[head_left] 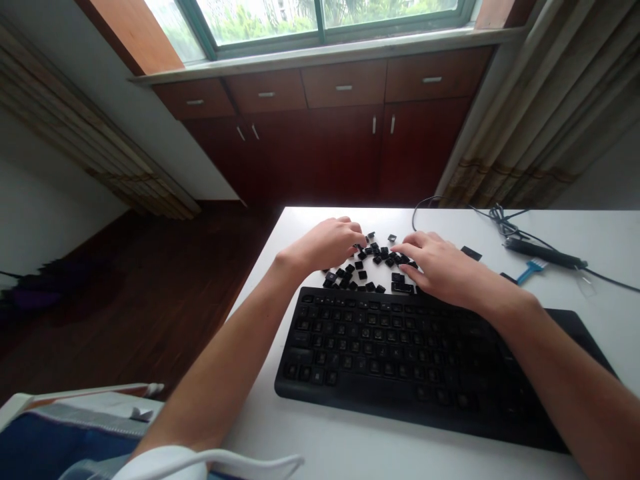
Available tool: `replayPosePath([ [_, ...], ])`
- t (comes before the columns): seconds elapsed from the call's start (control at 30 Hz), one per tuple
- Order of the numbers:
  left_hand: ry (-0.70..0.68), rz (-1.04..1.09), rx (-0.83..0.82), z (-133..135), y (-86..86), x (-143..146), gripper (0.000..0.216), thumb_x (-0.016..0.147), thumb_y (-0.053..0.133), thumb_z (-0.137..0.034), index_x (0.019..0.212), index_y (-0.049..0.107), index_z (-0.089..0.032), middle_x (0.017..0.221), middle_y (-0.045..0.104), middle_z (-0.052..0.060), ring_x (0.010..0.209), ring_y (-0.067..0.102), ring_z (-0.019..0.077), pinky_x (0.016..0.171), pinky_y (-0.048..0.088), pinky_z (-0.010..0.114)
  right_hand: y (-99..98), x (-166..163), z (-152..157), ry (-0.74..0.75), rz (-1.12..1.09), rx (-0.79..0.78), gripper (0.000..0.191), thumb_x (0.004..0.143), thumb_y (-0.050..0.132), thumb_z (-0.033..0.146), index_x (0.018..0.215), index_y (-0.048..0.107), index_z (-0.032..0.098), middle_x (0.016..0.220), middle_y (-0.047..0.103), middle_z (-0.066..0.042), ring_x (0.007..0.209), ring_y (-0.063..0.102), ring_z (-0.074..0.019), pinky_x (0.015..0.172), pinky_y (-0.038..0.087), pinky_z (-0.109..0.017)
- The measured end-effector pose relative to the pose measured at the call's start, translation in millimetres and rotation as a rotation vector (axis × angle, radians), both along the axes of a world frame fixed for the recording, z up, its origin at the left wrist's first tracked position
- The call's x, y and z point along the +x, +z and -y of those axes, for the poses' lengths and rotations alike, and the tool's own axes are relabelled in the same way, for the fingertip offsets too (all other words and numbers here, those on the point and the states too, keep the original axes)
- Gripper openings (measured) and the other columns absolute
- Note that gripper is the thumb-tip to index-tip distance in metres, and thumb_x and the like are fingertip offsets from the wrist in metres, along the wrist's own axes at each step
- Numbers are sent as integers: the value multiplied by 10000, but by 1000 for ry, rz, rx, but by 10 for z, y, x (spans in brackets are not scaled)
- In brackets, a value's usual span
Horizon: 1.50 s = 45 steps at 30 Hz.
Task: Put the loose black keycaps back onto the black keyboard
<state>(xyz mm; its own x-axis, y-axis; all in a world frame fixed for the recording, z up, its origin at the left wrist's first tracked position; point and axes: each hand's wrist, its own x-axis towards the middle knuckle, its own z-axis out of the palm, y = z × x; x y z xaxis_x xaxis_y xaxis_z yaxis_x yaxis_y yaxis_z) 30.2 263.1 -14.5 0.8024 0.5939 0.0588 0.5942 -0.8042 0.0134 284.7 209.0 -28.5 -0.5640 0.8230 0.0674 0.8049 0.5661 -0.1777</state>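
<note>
Many loose black keycaps (363,274) lie scattered on the white table behind a black keyboard (370,347). My left hand (334,241) is at the far left of the pile, its fingers curled down with the tips close to the caps. Whatever lies between those fingertips is mostly hidden. At the right side of the pile is my right hand (440,270), thumb and forefinger apart over the keycaps. Its forearm crosses above the keyboard's right part and hides some of it. The keyboard still shows rows of keys.
On the right of the white table (620,267) lie a blue brush (531,270), a dark bar-shaped device (545,253) and a coiled black cable (503,223). A small flat black piece (471,253) is beyond my right hand. Wooden cabinets (345,147) stand behind, under a window.
</note>
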Motion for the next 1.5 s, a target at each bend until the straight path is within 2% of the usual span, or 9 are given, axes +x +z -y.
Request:
replayPosePath([
  [0.1,-7,-7,16,-12,-19,2,216,951,566,-211,1054,754,-236,1034,729,52,958,625,223,866,469,354,-43,-27,17,-5,17,42,422,975,468,332,1364,596,232,1324,570,-160,1176,534,-351,918,502,-526],
  [0.27,2,-4,17,-14,-30,18,202,937,577,-212,1013,763,-233,988,725,58,933,627,222,848,470,344,-63,-64,35,34,18,65,388,983,461,332,1316,625,217,1331,571,-163,1219,516,-349,960,474,-527],
  [0.47,12,72,-27,3,16,10,175,925,608,-215,1009,761,-229,1022,744,47,981,625,221,846,469,327,-34,-14,-17,52,-9,83,341,978,476,308,1251,656,210,1268,616,-139,1135,560,-320,932,469,-504],
  [0.67,-14,218,-237,115,122,83,166,925,616,-232,1031,745,-235,973,767,7,884,681,169,825,478,280,-17,28,-34,73,-12,63,316,969,491,281,1224,669,228,1192,646,-117,1066,580,-302,899,468,-481],
  [0.83,-62,199,-408,187,99,179,175,920,632,-233,1041,757,-246,923,774,-7,800,701,139,748,485,234,-58,-3,-26,90,-11,75,312,948,515,253,1214,677,233,1175,641,-122,1042,570,-294,903,463,-470],
  [1.07,-103,197,-405,169,-23,235,190,922,623,-199,1038,765,-246,974,782,-3,836,713,145,809,498,245,-16,11,-31,72,-11,75,275,952,516,280,1140,711,232,1130,643,-127,1006,564,-298,876,462,-478],
  [1.3,-99,244,-437,153,-37,235,232,945,572,-170,1042,773,-235,1019,782,6,868,721,142,797,517,235,83,9,-16,97,-10,-34,249,953,531,347,1052,742,258,1059,660,-98,989,581,-293,876,465,-471],
  [1.5,-72,250,-451,147,-49,237,243,950,561,-177,1057,776,-220,1012,787,18,860,726,143,774,526,227,75,-38,18,109,19,-49,231,926,586,350,1037,758,244,1055,667,-103,999,592,-291,872,469,-453],
])
